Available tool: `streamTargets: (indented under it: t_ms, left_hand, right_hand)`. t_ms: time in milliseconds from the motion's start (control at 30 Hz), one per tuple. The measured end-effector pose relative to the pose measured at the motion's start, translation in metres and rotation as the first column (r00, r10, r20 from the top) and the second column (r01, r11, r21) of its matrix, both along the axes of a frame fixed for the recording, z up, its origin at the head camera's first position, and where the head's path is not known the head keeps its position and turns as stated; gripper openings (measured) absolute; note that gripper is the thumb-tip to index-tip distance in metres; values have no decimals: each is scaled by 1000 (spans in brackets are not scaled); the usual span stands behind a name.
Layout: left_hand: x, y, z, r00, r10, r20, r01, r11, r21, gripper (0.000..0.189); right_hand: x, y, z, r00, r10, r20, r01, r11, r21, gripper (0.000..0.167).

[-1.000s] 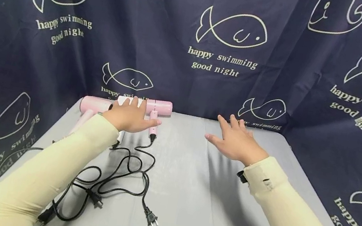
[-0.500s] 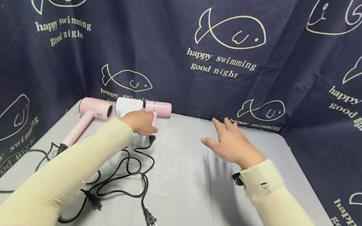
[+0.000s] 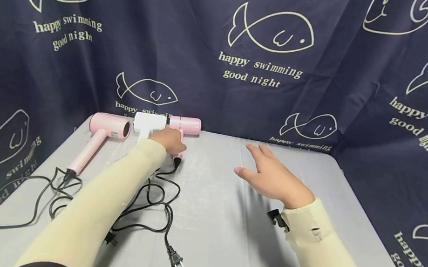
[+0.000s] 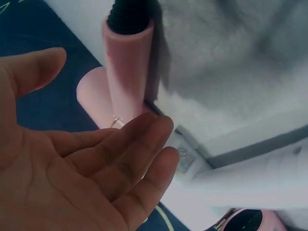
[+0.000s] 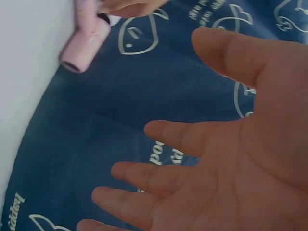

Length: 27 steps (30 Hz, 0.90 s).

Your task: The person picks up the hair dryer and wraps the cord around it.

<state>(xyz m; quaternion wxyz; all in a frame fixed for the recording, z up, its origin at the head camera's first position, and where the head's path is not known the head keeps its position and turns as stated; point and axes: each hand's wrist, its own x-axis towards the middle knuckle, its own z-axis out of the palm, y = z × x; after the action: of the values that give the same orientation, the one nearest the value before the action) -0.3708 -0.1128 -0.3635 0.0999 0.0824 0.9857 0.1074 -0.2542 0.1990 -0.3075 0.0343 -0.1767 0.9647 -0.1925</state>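
My left hand (image 3: 169, 139) is at the handle of a small pink hair dryer (image 3: 190, 125) at the back of the table. In the left wrist view, the fingers of that hand (image 4: 91, 163) are loosely bent, thumb apart, beside the pink handle (image 4: 126, 72) and not wrapped round it. A white hair dryer (image 3: 150, 122) lies just left of it, its handle partly hidden behind the hand. Farther left lies a larger pink hair dryer (image 3: 108, 125). My right hand (image 3: 275, 174) hovers over the right half of the table, fingers spread, holding nothing.
Black cords (image 3: 161, 205) wind over the left half of the grey table (image 3: 215, 228), with a two-pin plug (image 3: 175, 258) near the middle. Another plug (image 3: 110, 238) peeks out by the left sleeve. A dark blue fish-print curtain (image 3: 261, 103) encloses the back and sides.
My left hand has come down from above the white hair dryer to the small pink dryer's handle, uncovering the larger pink dryer. My right hand has shifted slightly nearer and left.
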Motion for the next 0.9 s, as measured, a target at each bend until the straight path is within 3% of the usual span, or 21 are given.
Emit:
streamTargets:
  t_ms: [267,600,767,900]
  left_hand:
    - [-10,3,-11,997,64,-31,-62,996,59,36]
    - [-18,7,-22,988,154,16,-154,985,82,18]
    - [-26,5,-27,986,165,28,-166,983,74,20]
    - [-25,9,-27,988,152,23,-153,986,72,22]
  right_hand:
    - [14,-2,5,999,48,-21,-49,996,-72,83]
    - [29,-3,-1,996,81,-39,-86,982,-165,74]
    - [33,-6,0,995,89,-46,-96,982,-161,70]
    - [38,-5,4,995,93,-43,-98,983,-156,66]
